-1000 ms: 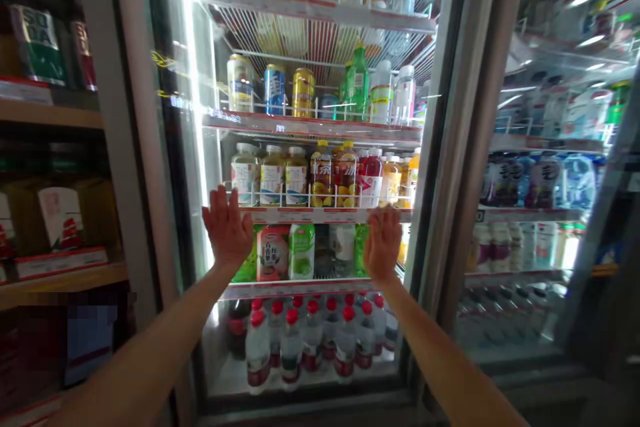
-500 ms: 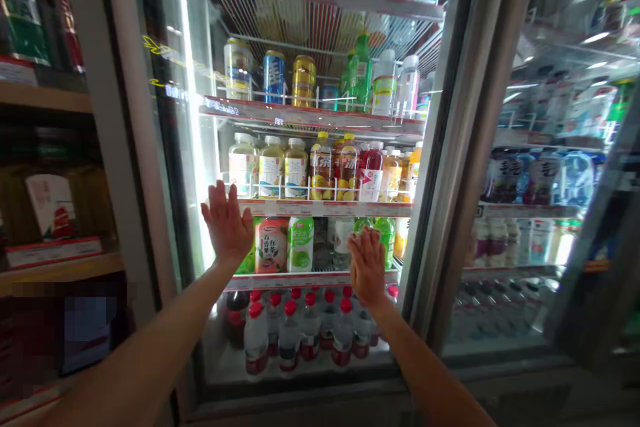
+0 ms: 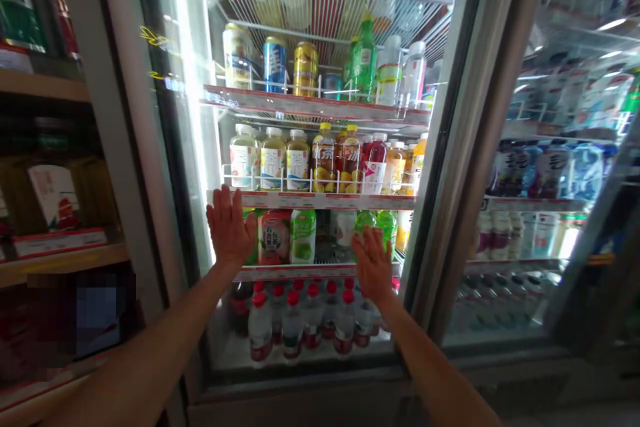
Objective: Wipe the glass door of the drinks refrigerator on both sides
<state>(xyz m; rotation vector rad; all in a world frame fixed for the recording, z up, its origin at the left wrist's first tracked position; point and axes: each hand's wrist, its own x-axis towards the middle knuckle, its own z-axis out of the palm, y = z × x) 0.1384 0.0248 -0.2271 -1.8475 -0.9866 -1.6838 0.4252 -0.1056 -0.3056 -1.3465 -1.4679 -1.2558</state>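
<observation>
Right hand (image 3: 373, 263): since the earliest frame it has dropped and shifted inward, from the price rail (image 3: 320, 200) to just before the green bottles (image 3: 389, 221) one shelf lower; fingers point up, loosely extended and close together, gripping nothing.
Left hand (image 3: 230, 230): near its former spot at the left end of the price rail; fingers raised, thumb held out wide, nothing in its hold.
Hold so far: no item shows as picked up, so I judge that neither hand has made a grasp yet.
Green bottles: on the shelf under the price rail, right of centre, partly covered by the right hand; whether it touches them cannot be told.
Reflections (image 3: 153, 35): yellow marks at the cabinet's left edge, which suggest a glass pane; if one stands between hands and shelves, it would block a grasp.
Red-capped bottles (image 3: 313, 320): grouped on the cabinet floor, below both hands.
Same shelf as the green bottles: a pink pack (image 3: 275, 238) beside a green-and-white pack (image 3: 303, 237), between the hands.
Shelf above: yellow-capped bottles (image 3: 324, 159) among other juices, behind a wire guard.
Higher still: a blue can (image 3: 275, 65) and a gold can (image 3: 305, 69), with a tall green bottle (image 3: 365, 61) to their right.
Beyond the metal upright (image 3: 493, 113): a neighbouring cabinet with dark bottles (image 3: 513, 167), blurred.
</observation>
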